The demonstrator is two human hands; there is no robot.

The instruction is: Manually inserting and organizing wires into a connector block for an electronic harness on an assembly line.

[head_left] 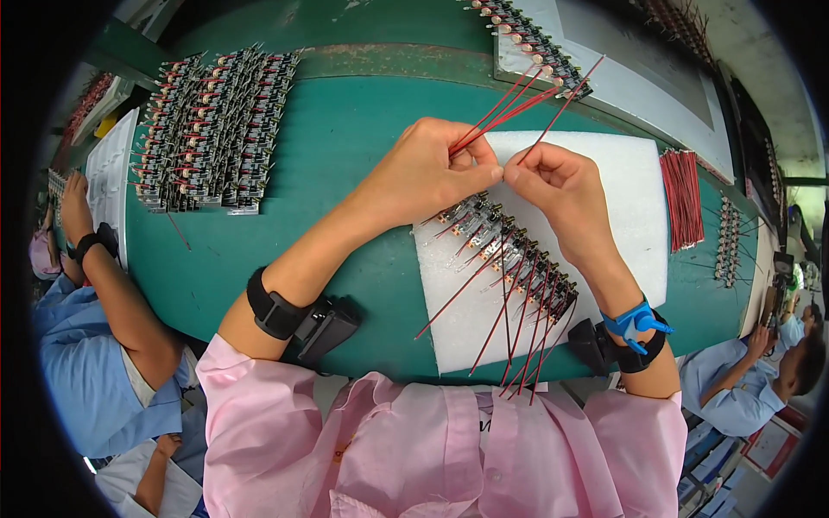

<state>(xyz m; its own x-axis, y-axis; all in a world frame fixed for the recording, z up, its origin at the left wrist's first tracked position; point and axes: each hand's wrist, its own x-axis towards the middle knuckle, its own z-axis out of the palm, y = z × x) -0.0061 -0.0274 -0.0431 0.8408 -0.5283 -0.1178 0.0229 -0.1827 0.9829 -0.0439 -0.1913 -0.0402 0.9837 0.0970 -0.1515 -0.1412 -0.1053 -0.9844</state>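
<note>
Above the white foam pad (622,198) near the green surface's (345,138) front edge, the left hand (423,173) pinches a bunch of thin red wires (509,108); the right hand's (557,186) fingers (516,173) nip a single wire. They look light, springy and bendable, best gripped near the ends.

1 white foam pad (622,198), 1 red wire bundle (682,200), approx. 3 component rows (211,129) stacked at left.

The left hand (423,168) is gripping a bunch of red wires (509,108), while the right hand (557,186) is pinching a single red wire (566,108). Both are hovering over a row of small components (509,255) lying on a white foam sheet (622,198) on the green table (345,147).
</note>
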